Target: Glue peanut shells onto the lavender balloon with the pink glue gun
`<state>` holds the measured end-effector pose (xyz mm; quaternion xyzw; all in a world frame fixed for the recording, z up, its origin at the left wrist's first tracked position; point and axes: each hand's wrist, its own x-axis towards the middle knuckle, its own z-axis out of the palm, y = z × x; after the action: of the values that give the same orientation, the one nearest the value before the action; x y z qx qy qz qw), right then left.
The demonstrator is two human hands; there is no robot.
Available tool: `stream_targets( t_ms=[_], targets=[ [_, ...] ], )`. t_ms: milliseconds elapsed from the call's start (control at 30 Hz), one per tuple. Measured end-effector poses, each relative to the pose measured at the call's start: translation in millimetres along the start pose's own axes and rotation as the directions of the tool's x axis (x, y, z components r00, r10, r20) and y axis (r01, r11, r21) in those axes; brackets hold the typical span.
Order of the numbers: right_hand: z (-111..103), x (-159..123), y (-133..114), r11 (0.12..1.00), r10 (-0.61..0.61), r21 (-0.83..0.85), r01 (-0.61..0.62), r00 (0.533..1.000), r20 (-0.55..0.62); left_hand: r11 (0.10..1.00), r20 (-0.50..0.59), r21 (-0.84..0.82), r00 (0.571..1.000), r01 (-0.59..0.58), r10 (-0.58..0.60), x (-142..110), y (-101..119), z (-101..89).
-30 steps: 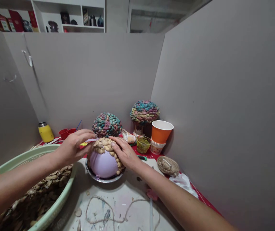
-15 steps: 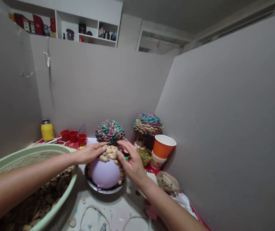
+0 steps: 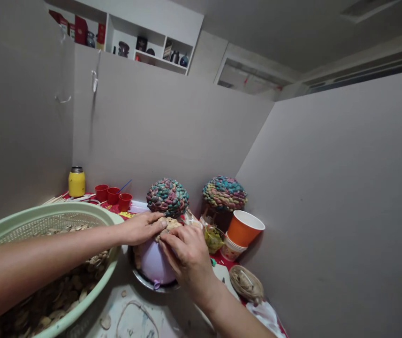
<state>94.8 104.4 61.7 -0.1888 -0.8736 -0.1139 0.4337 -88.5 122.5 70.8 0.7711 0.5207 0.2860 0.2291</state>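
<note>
A lilac balloon sits in a shallow metal bowl, its top covered with tan shells. My left hand lies on the balloon's upper left with its fingers stretched flat onto the shells. My right hand covers the upper right side, fingers curled down and pressing on the shell layer. Whether either hand holds a loose shell is hidden.
A pale green basket of tan shells fills the lower left. Behind stand two painted shell domes, an orange paper cup, red cups, a yellow jar and a twine ball. Grey partitions close in on three sides.
The view tilted up and shifted left. A thin stick in my left hand a second ago is gone; that hand now lies flat. My right hand slid across the balloon's top.
</note>
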Motion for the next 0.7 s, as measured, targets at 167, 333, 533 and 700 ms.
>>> stream_targets(
  t_ms=[167, 333, 533, 700],
  targets=[
    [-0.5, -4.0, -0.1, 1.000, 0.021, -0.003, -0.020, 1.000, 0.018, 1.000, -0.021, 0.025, 1.000, 0.019, -0.018, 0.1, -0.1, 1.0],
    [0.9, -3.0, -3.7, 0.998, 0.043, -0.037, -0.042, 0.999, 0.021, 0.999, -0.031, 0.047, 0.999, 0.020, -0.018, -0.2, 0.8, 1.1],
    [1.0, -3.5, -5.6, 0.997, 0.058, -0.051, -0.057, 0.998, 0.031, 0.999, -0.030, 0.046, 0.999, -0.008, 0.009, 0.6, -4.3, 2.9],
    [0.1, -4.8, -6.7, 0.995, 0.076, -0.065, -0.073, 0.996, 0.047, 0.999, -0.025, 0.040, 1.000, 0.016, -0.015, 0.0, -3.9, 3.2]
  ],
)
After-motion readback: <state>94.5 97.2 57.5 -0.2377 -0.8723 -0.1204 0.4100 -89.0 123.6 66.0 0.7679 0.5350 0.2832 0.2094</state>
